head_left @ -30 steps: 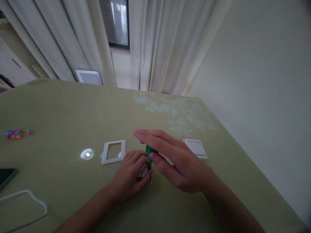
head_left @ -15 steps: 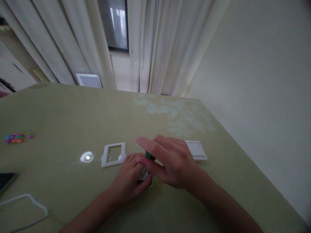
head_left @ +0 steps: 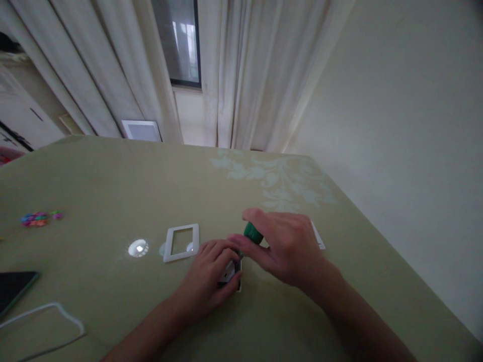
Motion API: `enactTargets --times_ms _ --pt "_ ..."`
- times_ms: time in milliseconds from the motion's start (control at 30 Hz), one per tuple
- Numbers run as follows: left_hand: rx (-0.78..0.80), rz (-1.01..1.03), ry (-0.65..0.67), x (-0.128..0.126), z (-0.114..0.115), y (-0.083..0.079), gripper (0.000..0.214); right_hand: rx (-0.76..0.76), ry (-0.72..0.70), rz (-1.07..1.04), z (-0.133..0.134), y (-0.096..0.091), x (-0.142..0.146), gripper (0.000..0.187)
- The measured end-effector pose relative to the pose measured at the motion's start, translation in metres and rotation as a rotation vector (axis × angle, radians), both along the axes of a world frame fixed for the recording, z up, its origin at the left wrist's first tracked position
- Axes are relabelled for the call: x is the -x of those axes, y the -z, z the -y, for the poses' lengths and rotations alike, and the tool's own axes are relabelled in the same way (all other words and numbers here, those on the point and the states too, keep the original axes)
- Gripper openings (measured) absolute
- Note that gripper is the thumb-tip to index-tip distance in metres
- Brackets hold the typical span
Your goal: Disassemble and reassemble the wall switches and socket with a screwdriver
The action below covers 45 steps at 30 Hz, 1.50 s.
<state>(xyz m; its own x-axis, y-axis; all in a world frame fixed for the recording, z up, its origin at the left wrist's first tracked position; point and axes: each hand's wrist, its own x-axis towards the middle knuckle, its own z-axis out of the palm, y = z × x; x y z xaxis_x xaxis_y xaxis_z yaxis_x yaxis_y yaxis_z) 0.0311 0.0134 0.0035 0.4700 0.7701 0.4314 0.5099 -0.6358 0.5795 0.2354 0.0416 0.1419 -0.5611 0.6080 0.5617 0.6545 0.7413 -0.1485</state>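
Observation:
My left hand (head_left: 209,274) is closed around a wall socket (head_left: 227,273) on the table; between thumb and fingers show its white face and dark edges. My right hand (head_left: 289,246) grips the green handle of a screwdriver (head_left: 253,234) just right of the socket. The handle leans to the right, and its tip end is mostly hidden by my fingers. A white faceplate frame (head_left: 169,245) with an open middle lies left of my left hand. Behind my right hand, a white switch plate (head_left: 317,235) is largely covered.
The pale green table (head_left: 143,196) has a wall (head_left: 407,151) along its right side. On the left lie colourful small beads (head_left: 35,219), a dark flat device (head_left: 17,289) and a white cable (head_left: 68,318). Curtains (head_left: 260,75) hang beyond the far edge.
My right hand has shifted right and turned, so more of the green handle shows and more of the switch plate is covered. The view has moved slightly; my left hand keeps its hold.

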Motion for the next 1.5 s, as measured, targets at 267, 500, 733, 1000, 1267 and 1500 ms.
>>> enactTargets --times_ms 267,500,733,1000,1267,1500 --pt "-0.022 0.016 0.039 0.001 0.001 -0.001 0.017 0.106 -0.148 0.017 0.004 -0.009 -0.005 0.026" --pt "-0.079 -0.177 0.093 0.003 0.003 -0.005 0.056 -0.033 -0.081 0.035 0.004 -0.009 -0.006 0.017" --pt "0.03 -0.069 0.012 0.007 0.0 -0.003 0.055 -0.212 0.061 -0.319 0.009 -0.024 -0.021 0.007" --pt "1.035 1.214 -0.291 0.004 -0.013 -0.033 0.067 -0.343 0.307 -0.858 0.012 -0.028 -0.027 0.019" --pt "1.224 1.645 -0.359 -0.003 -0.025 -0.032 0.057 0.795 0.163 -1.471 -0.021 0.063 0.014 0.058" --pt "1.16 1.618 -0.375 -0.008 -0.024 -0.029 0.055 1.046 0.173 -1.525 0.003 0.122 0.037 0.065"
